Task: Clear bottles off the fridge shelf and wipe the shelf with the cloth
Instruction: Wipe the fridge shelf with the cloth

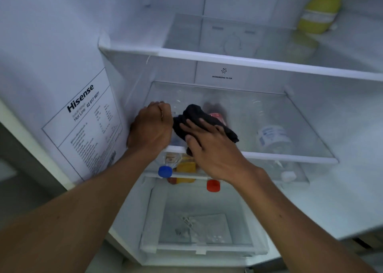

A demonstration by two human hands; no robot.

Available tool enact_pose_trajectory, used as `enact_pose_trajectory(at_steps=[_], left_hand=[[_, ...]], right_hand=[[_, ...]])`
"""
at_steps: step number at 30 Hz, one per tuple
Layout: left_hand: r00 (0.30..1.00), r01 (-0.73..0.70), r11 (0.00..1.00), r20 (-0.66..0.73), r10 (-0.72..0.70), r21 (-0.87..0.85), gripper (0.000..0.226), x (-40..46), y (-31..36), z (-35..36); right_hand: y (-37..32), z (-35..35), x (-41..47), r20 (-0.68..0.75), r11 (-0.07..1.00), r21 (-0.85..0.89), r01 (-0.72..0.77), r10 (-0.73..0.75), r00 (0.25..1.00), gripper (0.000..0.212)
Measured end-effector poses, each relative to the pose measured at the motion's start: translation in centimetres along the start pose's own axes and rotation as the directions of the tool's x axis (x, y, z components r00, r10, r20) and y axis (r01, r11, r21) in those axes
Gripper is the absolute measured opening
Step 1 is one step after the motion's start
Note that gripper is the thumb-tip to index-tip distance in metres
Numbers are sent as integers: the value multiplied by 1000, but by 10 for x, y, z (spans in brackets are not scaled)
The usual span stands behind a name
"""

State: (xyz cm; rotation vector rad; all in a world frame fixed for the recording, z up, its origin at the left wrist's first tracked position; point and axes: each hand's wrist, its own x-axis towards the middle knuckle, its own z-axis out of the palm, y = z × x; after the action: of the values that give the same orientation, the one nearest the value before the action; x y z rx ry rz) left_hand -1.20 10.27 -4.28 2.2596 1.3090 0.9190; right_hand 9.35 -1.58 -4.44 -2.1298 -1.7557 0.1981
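Fridge shelf (290, 155), the middle glass one, appears cleared: the bottles seen through it, one with a blue cap (165, 171) and one with a red cap (213, 185), seem to lie on the level below, so wiping is judged under way. Right hand (209, 146) lies flat, fingers spread, pressing the dark cloth (194, 115) onto the shelf's front left area. Left hand (150, 127), clenched into a fist around nothing visible, rests beside the cloth against the left wall.
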Motion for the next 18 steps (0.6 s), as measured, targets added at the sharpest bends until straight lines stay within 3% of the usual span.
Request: enact_pose_trajectory(at_steps=[3, 6, 8, 11, 14, 18], left_hand=[[999, -15, 999, -30, 14, -39, 33, -2, -2, -1], [1000, -2, 1000, -9, 2, -6, 39, -2, -3, 4], [999, -16, 999, -29, 17, 40, 49, -3, -3, 3], [989, -133, 984, -51, 140, 120, 55, -25, -8, 0], [964, -266, 941, 72, 256, 210, 60, -64, -22, 0], [971, -239, 964, 39, 236, 113, 61, -88, -37, 2]], right_hand=[[44, -26, -24, -85, 989, -143, -31, 18, 996, 46], [90, -54, -40, -67, 894, -345, -287, 281, 957, 58], [99, -57, -44, -47, 876, -325, -356, 361, 931, 62], [83, -42, -47, -108, 916, -206, -344, 328, 939, 63], [63, -29, -41, -34, 959, -125, -255, 253, 967, 56], [18, -12, -16, 68, 999, -28, -22, 23, 997, 52]])
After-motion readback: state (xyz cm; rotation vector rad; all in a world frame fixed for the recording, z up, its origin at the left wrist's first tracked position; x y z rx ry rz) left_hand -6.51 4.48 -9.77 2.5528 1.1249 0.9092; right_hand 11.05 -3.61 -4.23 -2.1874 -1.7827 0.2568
